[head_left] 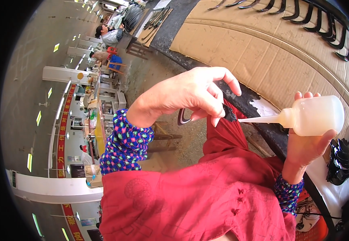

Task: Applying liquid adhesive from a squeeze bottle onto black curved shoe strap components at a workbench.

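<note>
My left hand (pixel 186 94) is closed, its thumb and fingers pinching a dark, thin curved piece (pixel 230 113). One hooked end of the piece sticks out below the palm, and its middle is hidden by the fingers. My right hand (pixel 305 148) wraps round a translucent squeeze bottle (pixel 319 115) with a long, tapered nozzle. The bottle lies tilted on its side, nozzle pointing left. Its tip is right by the black end of the curved piece; whether they touch I cannot tell.
A cardboard sheet (pixel 238 44) covers the dark table, with several black curved pieces (pixel 319 24) in a row along its far edge. More black pieces (pixel 345 158) are heaped at the right. A wooden stool (pixel 164 138) stands at the left; people work farther back.
</note>
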The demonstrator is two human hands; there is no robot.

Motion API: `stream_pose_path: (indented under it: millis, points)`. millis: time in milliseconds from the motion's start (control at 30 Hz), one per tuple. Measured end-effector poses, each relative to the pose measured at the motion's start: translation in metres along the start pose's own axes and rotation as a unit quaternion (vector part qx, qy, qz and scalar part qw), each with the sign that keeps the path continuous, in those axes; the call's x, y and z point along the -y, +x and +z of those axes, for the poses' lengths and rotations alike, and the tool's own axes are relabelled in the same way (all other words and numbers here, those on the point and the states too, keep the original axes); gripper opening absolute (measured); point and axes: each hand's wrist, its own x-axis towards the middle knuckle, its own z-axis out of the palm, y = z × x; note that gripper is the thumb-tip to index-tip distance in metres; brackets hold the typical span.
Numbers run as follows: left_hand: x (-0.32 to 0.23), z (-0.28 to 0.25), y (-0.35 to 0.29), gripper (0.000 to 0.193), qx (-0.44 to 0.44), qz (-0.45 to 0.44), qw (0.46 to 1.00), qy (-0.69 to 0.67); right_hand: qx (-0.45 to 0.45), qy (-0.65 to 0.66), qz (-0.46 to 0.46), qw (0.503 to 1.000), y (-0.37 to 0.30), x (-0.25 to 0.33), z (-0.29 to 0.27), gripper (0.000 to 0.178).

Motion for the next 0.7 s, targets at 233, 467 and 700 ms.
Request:
stream_pose_path:
  millis: [233,467,700]
  points:
    - [0.002,0.003,0.001,0.044,0.013,-0.003,1.0,0.0,0.048,-0.034,0.051,0.997,0.0,0.0,-0.005,0.078]
    - [0.011,-0.016,0.005,0.036,0.034,0.05,0.998,-0.024,0.069,-0.053,0.043,0.995,-0.005,0.012,-0.015,0.071]
    - [0.013,-0.121,-0.004,0.028,-0.154,0.083,0.984,-0.04,0.107,-0.082,-0.034,0.99,-0.055,0.074,0.038,0.08]
